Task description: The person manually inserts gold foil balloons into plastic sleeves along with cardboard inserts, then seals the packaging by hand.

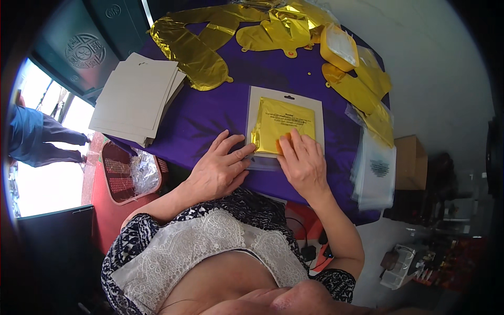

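Observation:
On the purple tablecloth before me lies a clear plastic sleeve with a white card (318, 118) that has a hanging hole at its top. A folded gold foil balloon (285, 111) with dark print rests on the card. My left hand (223, 165) lies at the sleeve's lower left corner, fingers spread, the index fingertip touching the foil's edge. My right hand (305, 165) rests over the lower right part, its slightly bent fingertips pressed on the gold foil. Whether the thumb of my right hand touches anything is hidden.
A stack of white cards (131, 97) stands at the left. Loose gold foil balloons (202, 63) lie along the far side, near a yellow tub (338, 48). Clear sleeves (374, 173) overhang the right edge. Beyond are a cardboard box (410, 163) and a red basket (116, 173).

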Demonstrator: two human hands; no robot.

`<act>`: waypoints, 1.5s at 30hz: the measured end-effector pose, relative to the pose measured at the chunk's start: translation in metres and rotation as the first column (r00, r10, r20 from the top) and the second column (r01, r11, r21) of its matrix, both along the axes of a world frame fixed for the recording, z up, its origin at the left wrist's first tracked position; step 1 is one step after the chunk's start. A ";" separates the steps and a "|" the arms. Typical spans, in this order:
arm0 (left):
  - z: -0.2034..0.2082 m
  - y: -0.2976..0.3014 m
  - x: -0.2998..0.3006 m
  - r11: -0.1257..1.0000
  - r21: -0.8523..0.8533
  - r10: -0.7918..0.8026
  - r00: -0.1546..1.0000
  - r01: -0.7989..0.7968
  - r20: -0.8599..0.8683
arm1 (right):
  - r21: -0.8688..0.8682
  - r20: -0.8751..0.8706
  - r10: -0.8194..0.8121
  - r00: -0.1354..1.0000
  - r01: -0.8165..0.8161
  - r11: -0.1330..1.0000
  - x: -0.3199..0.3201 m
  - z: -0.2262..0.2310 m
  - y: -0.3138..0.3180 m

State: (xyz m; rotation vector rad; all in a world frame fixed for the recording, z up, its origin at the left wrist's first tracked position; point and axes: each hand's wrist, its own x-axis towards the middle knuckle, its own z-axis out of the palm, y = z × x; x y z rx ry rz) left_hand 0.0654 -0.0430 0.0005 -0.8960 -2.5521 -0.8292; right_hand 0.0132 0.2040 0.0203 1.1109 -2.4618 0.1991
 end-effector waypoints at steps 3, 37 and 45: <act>0.001 0.001 -0.001 1.000 -0.007 -0.008 1.000 0.008 -0.006 | -0.006 0.096 -0.042 0.994 0.042 0.999 -0.001 -0.005 0.017; -0.004 0.054 -0.125 0.818 -0.546 -0.263 0.962 0.180 -0.077 | 0.016 0.381 0.073 0.922 -0.086 0.996 -0.003 -0.025 0.051; -0.010 0.052 -0.124 0.804 -0.571 -0.250 0.965 0.165 -0.074 | -0.241 0.566 0.013 0.824 0.151 0.959 -0.011 -0.033 0.042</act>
